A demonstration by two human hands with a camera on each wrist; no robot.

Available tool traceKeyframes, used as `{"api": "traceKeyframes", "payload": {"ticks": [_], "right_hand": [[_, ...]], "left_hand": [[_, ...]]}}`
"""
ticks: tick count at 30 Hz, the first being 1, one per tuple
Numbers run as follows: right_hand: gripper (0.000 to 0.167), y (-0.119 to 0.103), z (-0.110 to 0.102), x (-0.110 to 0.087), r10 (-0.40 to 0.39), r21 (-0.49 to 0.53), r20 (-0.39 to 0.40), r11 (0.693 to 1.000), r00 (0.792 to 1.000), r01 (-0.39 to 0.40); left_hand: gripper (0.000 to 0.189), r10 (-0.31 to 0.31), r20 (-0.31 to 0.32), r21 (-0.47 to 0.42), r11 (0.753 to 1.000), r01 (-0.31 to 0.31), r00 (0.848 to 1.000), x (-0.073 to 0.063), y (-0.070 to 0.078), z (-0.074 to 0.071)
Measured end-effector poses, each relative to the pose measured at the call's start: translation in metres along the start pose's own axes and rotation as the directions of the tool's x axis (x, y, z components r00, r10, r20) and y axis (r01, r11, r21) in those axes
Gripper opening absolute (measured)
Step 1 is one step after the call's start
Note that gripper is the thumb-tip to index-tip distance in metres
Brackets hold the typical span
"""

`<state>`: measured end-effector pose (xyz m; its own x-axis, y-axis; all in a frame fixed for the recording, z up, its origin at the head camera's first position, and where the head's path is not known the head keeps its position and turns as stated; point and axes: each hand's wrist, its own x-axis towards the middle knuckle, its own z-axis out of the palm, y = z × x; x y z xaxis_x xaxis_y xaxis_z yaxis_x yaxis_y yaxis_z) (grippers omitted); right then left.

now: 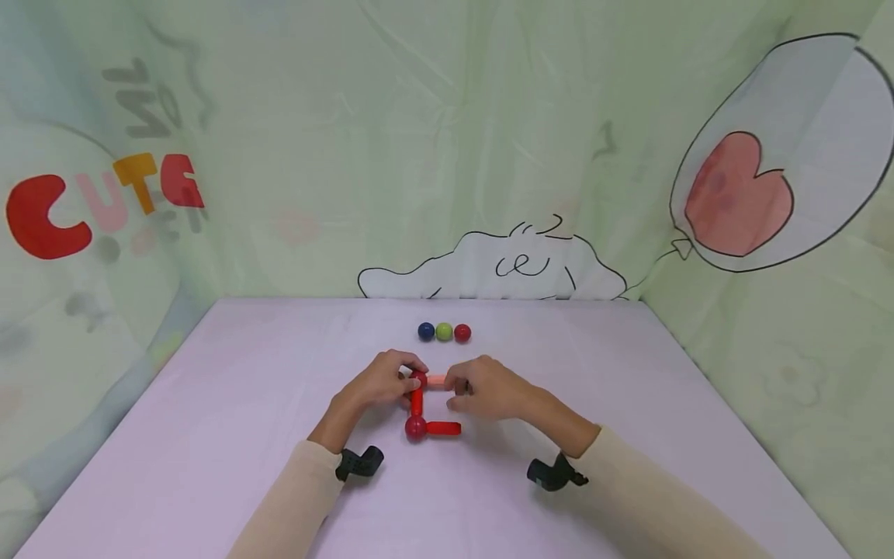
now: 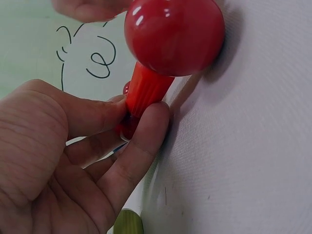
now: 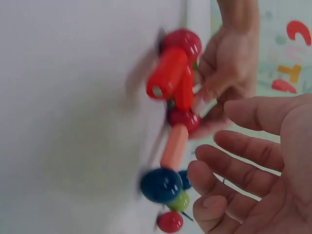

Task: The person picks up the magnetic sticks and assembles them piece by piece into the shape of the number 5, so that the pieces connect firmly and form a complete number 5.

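Observation:
My left hand (image 1: 382, 379) grips the far red ball (image 1: 419, 379) of a joined stick-and-ball shape, thumb and fingers round it. A red stick (image 1: 417, 402) links it to the near red ball (image 1: 415, 428). From that near ball another red stick (image 1: 444, 428) points right. A salmon stick (image 3: 174, 146) runs from the gripped ball to a blue ball (image 3: 161, 185), which my right hand hides in the head view. My right hand (image 1: 492, 388) hovers beside the blue ball, fingers loosely bent and holding nothing, as the right wrist view shows.
Beyond the hands, a dark blue ball (image 1: 426, 331), a yellow-green ball (image 1: 444, 331) and a red ball (image 1: 462, 333) stand in a row. A green piece (image 2: 128, 222) shows beneath my left hand in the left wrist view. Printed cloth (image 1: 419, 155) hangs behind the table.

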<state>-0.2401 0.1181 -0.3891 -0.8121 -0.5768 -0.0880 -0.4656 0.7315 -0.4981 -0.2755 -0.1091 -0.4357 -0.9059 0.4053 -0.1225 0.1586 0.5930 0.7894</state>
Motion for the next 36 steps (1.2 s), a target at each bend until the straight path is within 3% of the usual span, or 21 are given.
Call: {"api": "traceKeyframes", "payload": {"ticks": [7,13,18,28,36], "right_hand": [[0.024,0.009,-0.029,0.025,0.032,-0.096,-0.105,0.995,0.994,-0.042],[0.03,0.017,-0.029,0.049,0.097,-0.228,-0.114,0.966,0.989,-0.121],[0.036,0.031,-0.027,0.064,0.143,-0.274,-0.145,0.945,0.979,-0.178],[0.059,0.058,-0.022,0.081,0.254,-0.208,-0.141,0.937,0.957,-0.279],[0.057,0.062,-0.014,0.092,0.33,-0.112,-0.104,0.933,0.938,-0.341]], "left_hand": [[0.026,-0.017,0.003,-0.006,1.0,0.017,1.0,0.0,0.002,-0.003],[0.026,-0.002,0.004,0.015,1.0,0.002,1.0,0.0,-0.001,0.0],[0.027,0.003,0.002,0.02,1.0,-0.003,1.0,-0.001,0.0,0.001],[0.026,0.002,-0.001,0.027,1.0,-0.002,1.0,-0.001,0.001,0.0],[0.026,0.0,-0.001,0.025,1.0,0.0,1.0,-0.001,0.0,0.0]]}}
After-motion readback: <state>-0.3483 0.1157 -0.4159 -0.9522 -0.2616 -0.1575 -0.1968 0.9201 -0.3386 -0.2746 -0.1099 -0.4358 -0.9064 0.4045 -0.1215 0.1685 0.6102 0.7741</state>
